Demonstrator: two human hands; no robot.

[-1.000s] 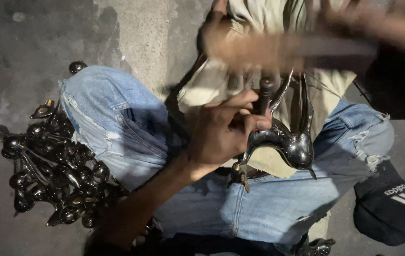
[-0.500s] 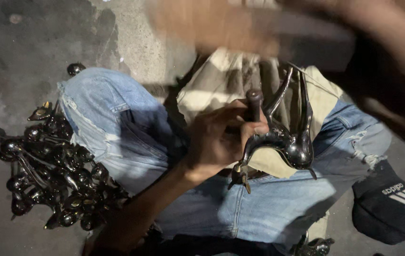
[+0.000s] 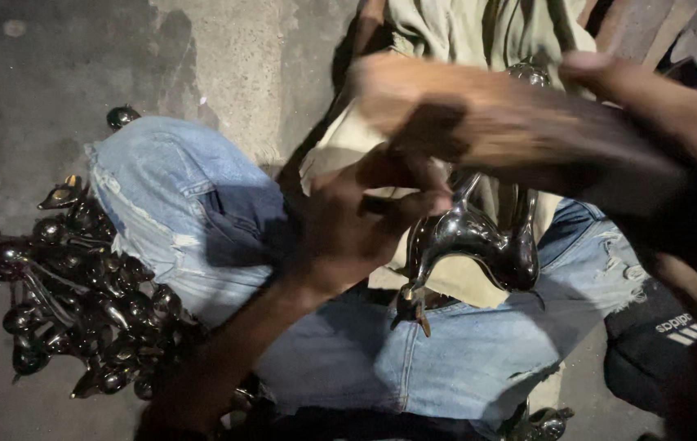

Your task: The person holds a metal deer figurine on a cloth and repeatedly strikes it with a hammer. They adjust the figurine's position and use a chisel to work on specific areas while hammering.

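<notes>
A shiny dark metal figurine [image 3: 479,241] with thin curved legs rests on a beige cloth [image 3: 479,33] across my lap. My left hand [image 3: 357,224] is closed just left of the figurine, fingers wrapped around a short dark rod [image 3: 378,204] that is mostly hidden. My right hand [image 3: 659,163] comes in from the right, gripping a long wooden block [image 3: 479,122]. The block is blurred with motion and sits directly above my left hand and the top of the figurine.
A pile of several similar shiny dark metal pieces [image 3: 63,294] lies on the concrete floor [image 3: 38,73] beside my left knee. My legs in torn blue jeans [image 3: 185,212] fill the middle. A black fabric item with a white logo [image 3: 650,335] lies at the right.
The wooden block in my right hand has swung down from high in the view to just over my left hand and the rod. The view has moved closer; the figurine stays put.
</notes>
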